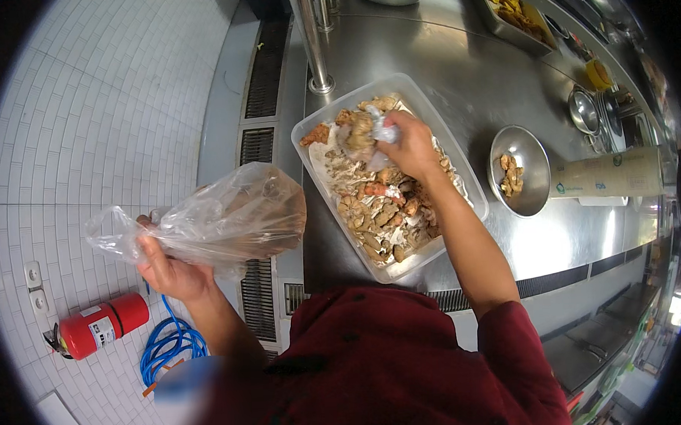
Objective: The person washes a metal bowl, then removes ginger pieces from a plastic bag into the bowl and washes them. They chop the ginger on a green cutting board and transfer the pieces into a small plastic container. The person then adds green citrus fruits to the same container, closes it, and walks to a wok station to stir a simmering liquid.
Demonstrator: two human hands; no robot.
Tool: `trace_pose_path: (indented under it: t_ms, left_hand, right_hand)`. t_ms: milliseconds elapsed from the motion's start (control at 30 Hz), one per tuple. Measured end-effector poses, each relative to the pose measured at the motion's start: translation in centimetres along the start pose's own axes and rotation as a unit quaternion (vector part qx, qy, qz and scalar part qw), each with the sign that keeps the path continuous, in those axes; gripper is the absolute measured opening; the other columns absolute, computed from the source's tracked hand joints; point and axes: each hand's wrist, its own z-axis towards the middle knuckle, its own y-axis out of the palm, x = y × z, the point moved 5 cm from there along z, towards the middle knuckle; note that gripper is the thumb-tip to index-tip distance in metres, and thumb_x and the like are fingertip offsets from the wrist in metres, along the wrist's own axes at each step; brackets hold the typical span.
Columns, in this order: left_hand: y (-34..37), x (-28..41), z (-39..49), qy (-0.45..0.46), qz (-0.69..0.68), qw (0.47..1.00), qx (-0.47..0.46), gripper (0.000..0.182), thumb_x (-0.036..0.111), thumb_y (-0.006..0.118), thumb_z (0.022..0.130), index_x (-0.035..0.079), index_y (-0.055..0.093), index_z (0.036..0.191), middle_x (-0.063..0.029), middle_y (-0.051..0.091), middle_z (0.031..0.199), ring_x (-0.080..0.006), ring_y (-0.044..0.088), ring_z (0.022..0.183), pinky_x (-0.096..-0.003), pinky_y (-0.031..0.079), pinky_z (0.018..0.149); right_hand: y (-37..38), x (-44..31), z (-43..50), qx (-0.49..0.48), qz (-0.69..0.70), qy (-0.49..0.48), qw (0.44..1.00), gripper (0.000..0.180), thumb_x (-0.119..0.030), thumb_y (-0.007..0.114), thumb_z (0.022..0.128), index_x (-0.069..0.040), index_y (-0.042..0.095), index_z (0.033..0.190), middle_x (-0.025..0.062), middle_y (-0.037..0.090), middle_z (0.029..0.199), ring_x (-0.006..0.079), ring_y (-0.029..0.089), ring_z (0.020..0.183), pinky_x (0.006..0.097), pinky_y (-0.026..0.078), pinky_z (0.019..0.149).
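Observation:
In my left hand (pixel 175 271) is the gathered neck of a large clear plastic bag (pixel 238 211), held off the table's left edge. Something brown shows through its lower part. My right hand (pixel 411 144) grips a small clear plastic bag (pixel 365 134) with tan pieces inside, blurred by motion. It hangs over the far half of a translucent plastic tub (pixel 386 274). White paper lines the tub, and knobbly rhizomes (pixel 383 213), ginger-like and turmeric-like, lie on it with loose soil. Right of the tub, a steel bowl (pixel 536 195) holds several ginger-like pieces (pixel 511 176).
A stainless steel table (pixel 401 44) carries the tub and bowl. Steel posts (pixel 313 48) rise at its far left. A wrapped roll (pixel 607 175) lies beyond the bowl; a metal tray (pixel 515 37) of yellow food stands at back right. A fire extinguisher (pixel 103 325) and blue hose (pixel 172 345) are at left.

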Motion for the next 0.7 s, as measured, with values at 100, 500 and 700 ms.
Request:
trace_pose_path:
  t_ms: [100,500,700]
  left_hand:
    - [-0.3,0.2,0.3,0.010,0.005,1.000,-0.014,0.028,0.020,0.049,0.108,-0.003,0.054,0.123,-0.0125,0.059,0.108,-0.0220,0.064,0.098,-0.0394,0.058,0.085]
    - [0.6,0.1,0.7,0.024,0.007,0.999,0.026,0.027,0.018,0.049,0.108,-0.003,0.055,0.124,-0.0118,0.059,0.110,-0.0212,0.064,0.099,-0.0398,0.058,0.086]
    - [1.1,0.1,0.6,0.024,0.000,1.000,-0.008,0.029,0.020,0.050,0.107,-0.004,0.054,0.124,-0.0128,0.057,0.108,-0.0232,0.062,0.099,-0.0423,0.058,0.086]
  right_hand:
    - [-3.7,0.8,-0.6,0.032,0.017,0.071,0.997,0.032,-0.009,0.080,0.072,-0.003,0.062,0.098,0.0210,0.069,0.100,0.0418,0.067,0.093,0.0468,0.052,0.085]
    - [-8.9,2.4,-5.2,0.058,-0.070,0.135,0.987,0.040,-0.008,0.082,0.073,-0.002,0.059,0.105,0.0205,0.064,0.104,0.0350,0.065,0.090,0.0421,0.051,0.083]
    - [-7.4,-3.0,-6.0,0.208,-0.198,0.029,0.958,0.079,-0.034,0.091,0.076,-0.010,0.051,0.139,0.0268,0.042,0.147,0.0404,0.056,0.123,0.0541,0.040,0.111]
